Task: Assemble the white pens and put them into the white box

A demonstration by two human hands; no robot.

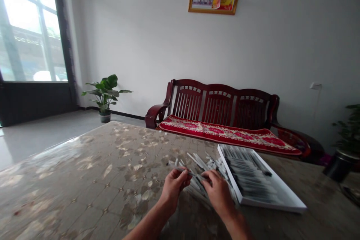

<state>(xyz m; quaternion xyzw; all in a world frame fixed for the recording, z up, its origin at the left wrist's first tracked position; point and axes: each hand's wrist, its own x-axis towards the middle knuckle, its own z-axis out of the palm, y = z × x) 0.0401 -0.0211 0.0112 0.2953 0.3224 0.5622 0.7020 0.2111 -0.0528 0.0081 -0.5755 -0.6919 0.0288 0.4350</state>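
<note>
My left hand (173, 186) is closed in a pinch on a thin white stick, one of a loose pile of thin white sticks (204, 163) lying on the table. My right hand (218, 191) rests over the same pile with its fingers curled on the sticks. Just right of the hands a shallow white tray (284, 204) holds several dark and pale sticks laid side by side. Both forearms reach in from the bottom edge.
The table (92, 183) has a glossy floral-patterned top. Behind it stands a dark red wooden bench (222, 108) with a red cushion. A potted plant (104, 95) stands near the window at left, another pot (341, 165) at far right.
</note>
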